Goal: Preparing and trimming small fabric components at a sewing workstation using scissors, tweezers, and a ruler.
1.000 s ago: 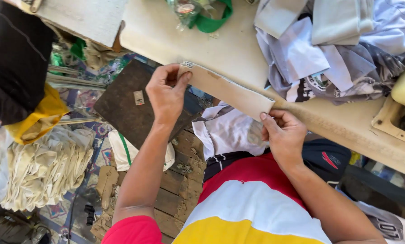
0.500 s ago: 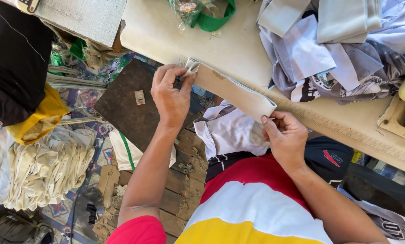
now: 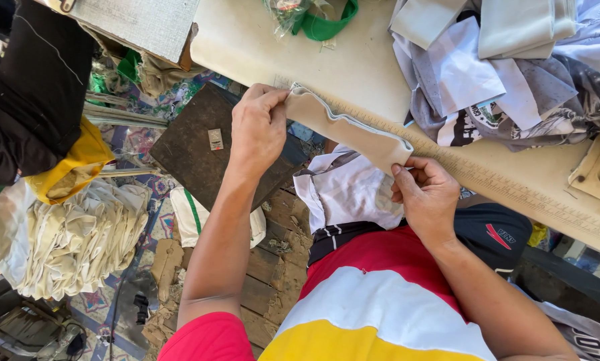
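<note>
Plainly, soft beige fabric strip [image 3: 347, 127] between left hand [image 3: 256, 130] and right hand [image 3: 428, 194].

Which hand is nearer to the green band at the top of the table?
The left hand. It holds the beige strip just below the green band; the right hand holds the strip's other end, farther down and away.

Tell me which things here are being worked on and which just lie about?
In use: beige fabric strip, pinched by left hand and right hand.
Lying about: garment pile, green band, cream cloth bundle, dark board.
</note>
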